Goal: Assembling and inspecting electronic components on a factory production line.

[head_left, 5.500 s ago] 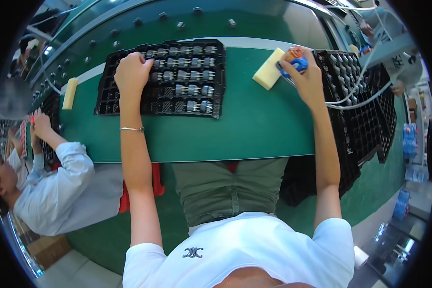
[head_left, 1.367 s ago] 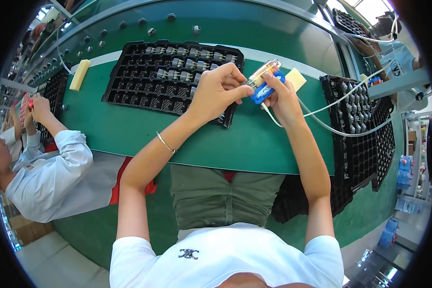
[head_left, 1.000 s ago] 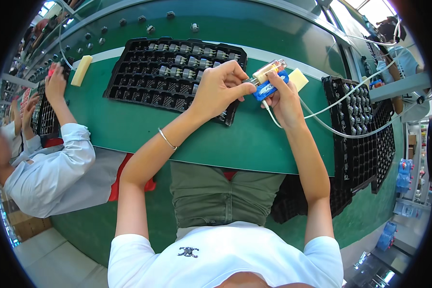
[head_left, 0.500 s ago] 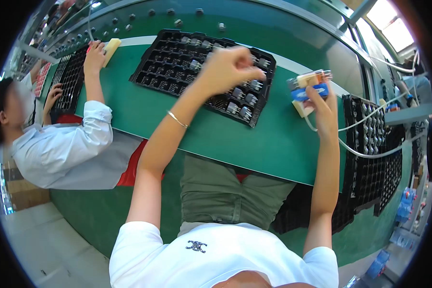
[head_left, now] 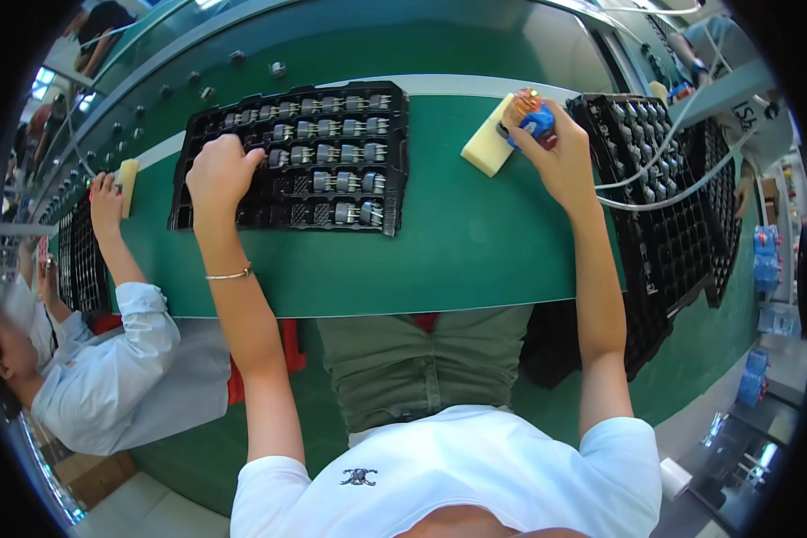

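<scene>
My left hand [head_left: 221, 175] is over the left part of a black compartment tray [head_left: 179, 213], its fingers curled and their tips hidden beneath it. Whether it grips a part, I cannot make out. Small grey round parts with metal pins [head_left: 350, 182] fill many pockets of the tray, mostly on its right side and along the far row. To the right, my right hand [head_left: 560, 157] is closed around a small blue device with a copper-orange end [head_left: 536, 121]. A pale yellow block [head_left: 490, 143] lies against the device's left side on the green work surface [head_left: 439, 260].
More black trays [head_left: 659, 215] with grey parts stand at the right, crossed by white hoses [head_left: 663, 204]. On the left a co-worker in a light shirt [head_left: 108, 377] works beside another yellow block [head_left: 128, 184]. Loose parts [head_left: 278, 69] lie on the green strip beyond.
My left hand has gone from the tray's right side to its left side. My right hand still holds the blue device, now lower and turned beside the yellow block. The view has swung.
</scene>
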{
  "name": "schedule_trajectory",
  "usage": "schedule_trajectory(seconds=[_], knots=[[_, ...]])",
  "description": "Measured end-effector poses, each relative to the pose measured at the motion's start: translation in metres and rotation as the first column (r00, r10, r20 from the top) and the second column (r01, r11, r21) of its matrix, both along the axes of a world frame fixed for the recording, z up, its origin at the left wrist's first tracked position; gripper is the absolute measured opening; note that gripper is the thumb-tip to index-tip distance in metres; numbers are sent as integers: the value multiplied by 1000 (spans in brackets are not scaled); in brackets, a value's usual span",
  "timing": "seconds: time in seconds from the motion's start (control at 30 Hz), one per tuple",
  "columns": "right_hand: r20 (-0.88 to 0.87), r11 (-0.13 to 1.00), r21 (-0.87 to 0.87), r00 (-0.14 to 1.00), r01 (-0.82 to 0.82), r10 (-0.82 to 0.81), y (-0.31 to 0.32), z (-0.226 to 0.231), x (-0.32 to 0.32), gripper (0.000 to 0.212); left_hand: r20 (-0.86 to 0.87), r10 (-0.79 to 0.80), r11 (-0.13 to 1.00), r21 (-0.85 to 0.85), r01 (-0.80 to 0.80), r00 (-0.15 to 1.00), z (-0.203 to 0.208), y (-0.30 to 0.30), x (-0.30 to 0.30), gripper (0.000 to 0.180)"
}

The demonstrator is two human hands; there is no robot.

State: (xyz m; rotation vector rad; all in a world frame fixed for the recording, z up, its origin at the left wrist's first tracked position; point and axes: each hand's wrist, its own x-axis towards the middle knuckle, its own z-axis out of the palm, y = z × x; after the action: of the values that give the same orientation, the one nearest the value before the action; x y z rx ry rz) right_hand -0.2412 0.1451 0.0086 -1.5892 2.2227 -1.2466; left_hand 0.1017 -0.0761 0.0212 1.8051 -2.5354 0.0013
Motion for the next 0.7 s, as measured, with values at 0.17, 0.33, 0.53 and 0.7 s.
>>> schedule_trajectory(seconds=[0.17,0.33,0.53,0.7], knots=[[7,1000,-20,1000,7,-7,-2,-3,2,39,-43,-37,999,6,38,998,-2,1,2,32],[31,997,-76,1000,7,-5,-2,-7,3,38,-81,-25,995,-98,17,996,4,10,-3,25],[8,995,-95,1000,-2,3,0,-8,5,37,-819,-127,927,103,361,560,3,21,-19,16],[-3,993,-115,1000,-8,8,2,-6,4,37,-975,44,764,174,622,220,-1,60,-60,7]])
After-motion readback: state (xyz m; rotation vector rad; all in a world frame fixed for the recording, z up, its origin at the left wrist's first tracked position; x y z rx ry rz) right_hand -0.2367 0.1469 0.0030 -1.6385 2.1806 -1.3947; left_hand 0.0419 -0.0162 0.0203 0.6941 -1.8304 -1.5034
